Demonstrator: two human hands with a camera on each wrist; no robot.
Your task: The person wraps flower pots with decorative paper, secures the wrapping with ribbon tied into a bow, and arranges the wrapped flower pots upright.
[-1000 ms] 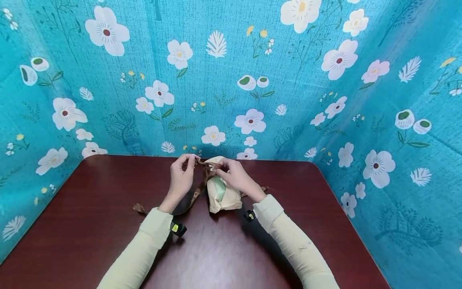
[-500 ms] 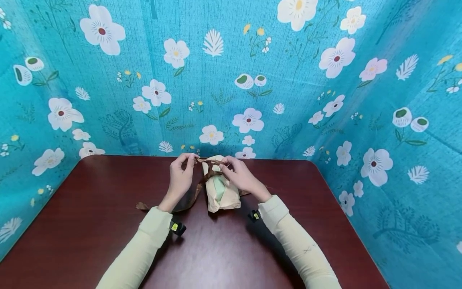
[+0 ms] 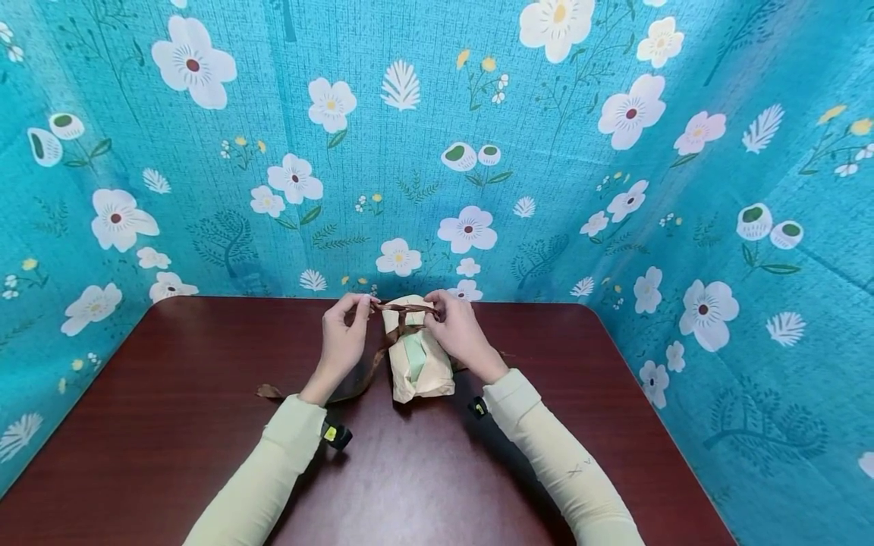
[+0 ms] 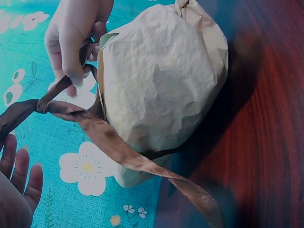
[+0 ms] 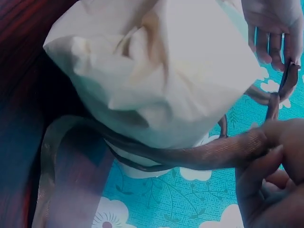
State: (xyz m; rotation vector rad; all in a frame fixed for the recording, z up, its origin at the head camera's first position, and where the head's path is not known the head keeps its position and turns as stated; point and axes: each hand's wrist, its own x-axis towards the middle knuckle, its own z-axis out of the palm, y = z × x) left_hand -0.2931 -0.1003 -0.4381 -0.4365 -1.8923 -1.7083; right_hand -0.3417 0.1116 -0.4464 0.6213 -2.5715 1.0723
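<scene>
A beige paper-wrapped parcel (image 3: 430,379) with a green patch (image 3: 414,353) on its top lies near the back edge of the table. Brown ribbon (image 4: 109,140) passes round it. My left hand (image 3: 341,341) pinches one part of the ribbon left of the parcel, my right hand (image 3: 460,334) another part on the right. Between them the ribbon spans level above the parcel. In the left wrist view the ribbon crosses itself at a small knot (image 4: 42,105). The right wrist view shows my right thumb and fingers (image 5: 270,166) gripping the ribbon.
One loose ribbon tail (image 3: 269,391) trails across the dark red table (image 3: 171,455) to the left. A blue floral cloth (image 3: 410,174) hangs behind the table and along its sides. Black wrist cameras (image 3: 336,434) sit below both cuffs.
My right hand has moved slightly right, away from the left hand. The ribbon between the hands is drawn straighter, and more of the parcel's top shows. The left hand stays nearly in place.
</scene>
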